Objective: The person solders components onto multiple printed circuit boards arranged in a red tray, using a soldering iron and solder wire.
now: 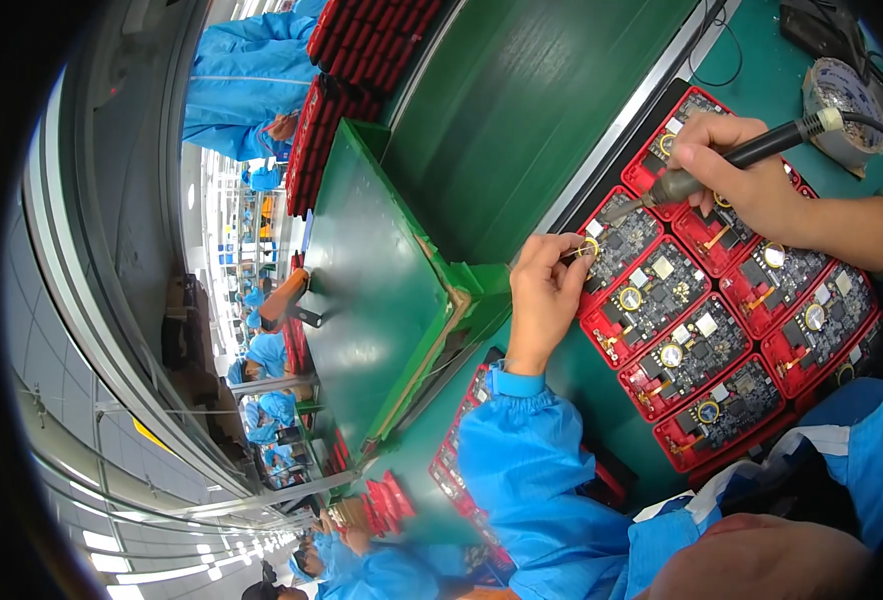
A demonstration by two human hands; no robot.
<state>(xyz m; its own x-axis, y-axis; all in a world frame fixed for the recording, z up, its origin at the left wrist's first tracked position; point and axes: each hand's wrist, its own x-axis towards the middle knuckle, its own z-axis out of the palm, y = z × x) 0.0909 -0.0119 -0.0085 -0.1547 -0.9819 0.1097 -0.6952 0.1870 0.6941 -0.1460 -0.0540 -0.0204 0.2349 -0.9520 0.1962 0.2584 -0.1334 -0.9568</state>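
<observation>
At the right of the frame, the right hand (737,175) is closed around a soldering iron with a black handle and grey collar (767,146), its metal tip pointing left over a dark circuit board in a red plastic housing (630,245). The left hand (550,290), right of centre, has thumb and forefinger drawn together at the small round yellow-ringed part (589,247) on that board's left end; whether they grip or merely touch it I cannot tell. Similar red housings with boards (684,345) stand in rows on the green worktop (607,390). A pale tape roll (847,120) sits at upper right.
</observation>
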